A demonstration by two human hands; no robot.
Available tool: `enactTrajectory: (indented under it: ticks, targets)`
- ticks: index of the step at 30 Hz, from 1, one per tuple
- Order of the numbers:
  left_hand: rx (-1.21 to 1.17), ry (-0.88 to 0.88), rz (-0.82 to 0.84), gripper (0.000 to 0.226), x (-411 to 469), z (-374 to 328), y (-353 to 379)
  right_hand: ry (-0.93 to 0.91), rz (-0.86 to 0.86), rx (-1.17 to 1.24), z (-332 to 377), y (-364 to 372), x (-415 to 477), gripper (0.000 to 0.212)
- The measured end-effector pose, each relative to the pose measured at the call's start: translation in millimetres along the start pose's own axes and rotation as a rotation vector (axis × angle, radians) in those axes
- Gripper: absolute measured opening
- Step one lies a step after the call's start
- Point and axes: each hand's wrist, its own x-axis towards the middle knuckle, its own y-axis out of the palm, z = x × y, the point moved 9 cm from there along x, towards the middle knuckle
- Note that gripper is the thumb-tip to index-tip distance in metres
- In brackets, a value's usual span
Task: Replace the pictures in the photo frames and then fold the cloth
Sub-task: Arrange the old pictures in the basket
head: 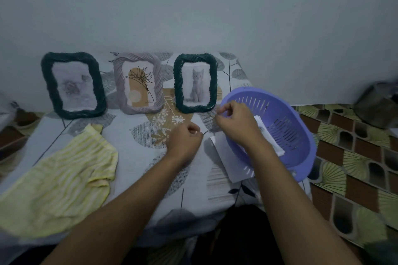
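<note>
three photo frames in a row at the far wall: green frame [49, 84], lilac frame [118, 84], cat frame [178, 84]; long axes upright, fronts facing near. yellow cloth [60, 178] crumpled on the surface [133, 157], near left. left hand [185, 140], right hand [233, 122]: each grip pinched together; contents cannot be told.

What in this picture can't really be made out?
Head view only.
Thin dark sliver pinched by the left hand: too small to name.
Whether the right hand holds anything: its fingers hide it.
Picture in the left frame: blurred, dim.
Papers in the basket: partly behind the right forearm.
Dark object far right: cut by the edge.
</note>
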Motion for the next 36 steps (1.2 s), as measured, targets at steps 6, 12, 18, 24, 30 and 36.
enactTrajectory:
  ticks: [6, 12, 18, 24, 30, 36]
  targets:
    - [0.489, 0.239, 0.168, 0.038, -10.2, -15.3, 43.8, 0.030, 0.176, -0.145, -24.4, 7.2, -18.2, 0.059]
    - [0.656, 0.318, 0.196, 0.045, -3.7, -22.8, 61.1, -0.010, 0.203, -0.082, -24.7, 3.5, -27.4, 0.032]
    - [0.610, 0.296, 0.155, 0.045, -1.3, -31.5, 63.2, -0.011, 0.203, -0.037, -21.9, -4.9, -24.8, 0.032]
    - [0.555, 0.216, 0.168, 0.049, 1.9, -35.1, 66.8, -0.003, 0.191, -0.030, -19.4, -11.1, -23.3, 0.033]
    - [0.540, 0.117, 0.247, 0.045, 5.8, -37.9, 68.7, -0.003, 0.177, -0.022, -19.6, -14.5, -24.6, 0.031]
    - [0.331, -0.014, 0.270, 0.033, 5.6, -32.0, 68.6, 0.000, 0.175, -0.008, -18.2, -15.3, -26.0, 0.034]
